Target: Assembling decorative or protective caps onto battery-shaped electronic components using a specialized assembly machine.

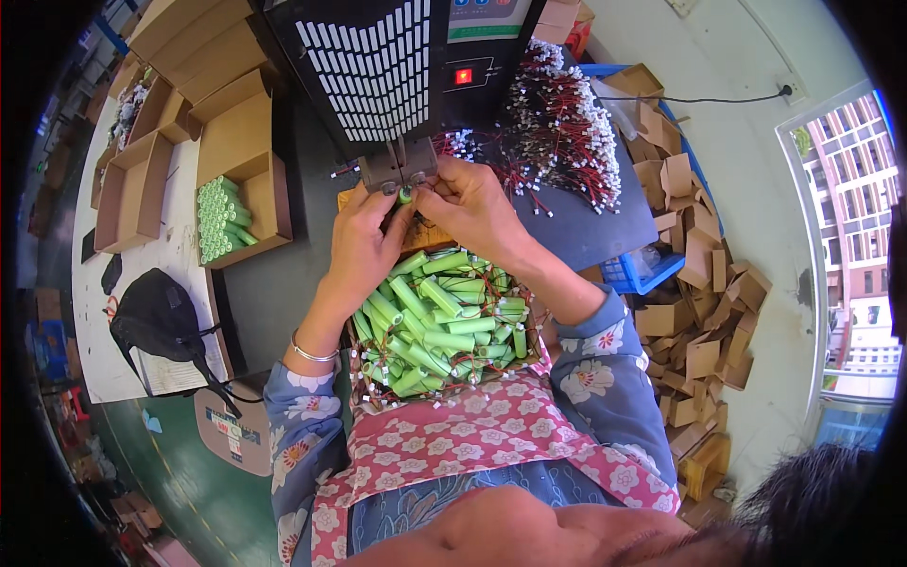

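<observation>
At the foot of a black spot-welding machine [436, 104], my hands meet below two metal electrode holders [383, 170]. My left hand [364, 236] pinches a green battery cell [405, 195], which points end-up between the fingertips. The right hand [477, 208] is closed too, with thumb and fingertips beside the cell; what they hold is hidden. Just under my wrists, a heap of green cells [444, 335] with red and black wires and small white plugs fills a container on my lap. A yellowish block [416, 238] shows behind the fingers.
Bundles of wired white connectors [567, 142] lie right of the machine. Beyond them stand a blue crate [644, 274] and piled cardboard boxes [699, 255]. On the left, an open carton [269, 203] holds stacked green cells, with a black bag [161, 317] nearer me.
</observation>
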Motion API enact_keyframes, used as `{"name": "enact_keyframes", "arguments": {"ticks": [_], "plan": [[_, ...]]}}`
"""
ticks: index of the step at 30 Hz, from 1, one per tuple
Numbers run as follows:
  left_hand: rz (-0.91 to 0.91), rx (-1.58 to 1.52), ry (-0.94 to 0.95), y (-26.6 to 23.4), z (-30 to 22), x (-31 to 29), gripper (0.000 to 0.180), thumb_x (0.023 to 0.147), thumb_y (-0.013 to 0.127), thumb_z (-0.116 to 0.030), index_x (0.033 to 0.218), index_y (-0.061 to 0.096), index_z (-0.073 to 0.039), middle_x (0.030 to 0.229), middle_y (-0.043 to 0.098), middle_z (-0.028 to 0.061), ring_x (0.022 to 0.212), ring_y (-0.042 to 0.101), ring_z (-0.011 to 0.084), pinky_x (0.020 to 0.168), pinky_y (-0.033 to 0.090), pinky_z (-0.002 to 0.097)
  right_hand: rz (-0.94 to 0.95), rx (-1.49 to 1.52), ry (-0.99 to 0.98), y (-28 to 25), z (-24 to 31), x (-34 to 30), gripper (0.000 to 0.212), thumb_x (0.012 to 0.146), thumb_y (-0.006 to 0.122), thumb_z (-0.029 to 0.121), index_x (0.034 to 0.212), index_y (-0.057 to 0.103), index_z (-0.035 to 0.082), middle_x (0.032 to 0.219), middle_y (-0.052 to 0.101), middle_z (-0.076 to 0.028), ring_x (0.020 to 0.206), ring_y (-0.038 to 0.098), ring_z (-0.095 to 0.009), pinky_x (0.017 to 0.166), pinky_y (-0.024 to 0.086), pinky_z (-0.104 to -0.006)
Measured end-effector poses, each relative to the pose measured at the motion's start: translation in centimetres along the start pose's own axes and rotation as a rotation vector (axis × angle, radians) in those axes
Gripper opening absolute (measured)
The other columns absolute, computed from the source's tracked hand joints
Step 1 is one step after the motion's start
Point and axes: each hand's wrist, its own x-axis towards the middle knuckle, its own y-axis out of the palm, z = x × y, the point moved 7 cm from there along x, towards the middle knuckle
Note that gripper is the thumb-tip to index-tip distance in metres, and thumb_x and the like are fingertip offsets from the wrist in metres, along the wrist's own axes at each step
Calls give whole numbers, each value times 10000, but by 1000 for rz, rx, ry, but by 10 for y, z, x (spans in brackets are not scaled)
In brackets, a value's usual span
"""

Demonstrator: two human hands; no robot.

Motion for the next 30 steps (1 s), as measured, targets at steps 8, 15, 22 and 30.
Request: {"name": "enact_keyframes", "arguments": {"ticks": [8, 15, 22, 30], "plan": [[-7, 23, 10, -1, -3, 3, 214, 775, 631, -6, 988, 610, -8, 905, 631, 168, 795, 552, 350, 679, 424, 380, 0, 6, -4, -2, -5, 1, 143, 820, 598, 61, 804, 555, -74, 623, 572, -60, 596, 470, -37, 508, 413, -260], [44, -41, 20, -10, -10, 0, 194, 765, 654, -14, 958, 631, -17, 896, 624, 142, 790, 564, 318, 690, 444, 375, 123, -277, -110, -15, 39, -17, 147, 854, 583, 90, 891, 607, -50, 671, 602, -102, 585, 526, -119, 546, 434, -301], [526, -140, 53, -3, -49, -37, 289, 752, 729, -174, 974, 637, -13, 895, 580, 108, 777, 600, 255, 679, 493, 329, -5, -632, 27, -114, 30, -35, 192, 895, 533, 131, 1005, 620, -1, 888, 611, -127, 736, 588, -273, 672, 480, -359], [500, -172, 85, -2, -57, -41, 334, 690, 789, -186, 953, 653, -31, 882, 574, 87, 756, 587, 242, 657, 487, 324, -51, -1441, 16, -124, -51, -57, 125, 808, 499, 81, 908, 549, 25, 870, 564, -179, 812, 585, -353, 661, 491, -433]]}}
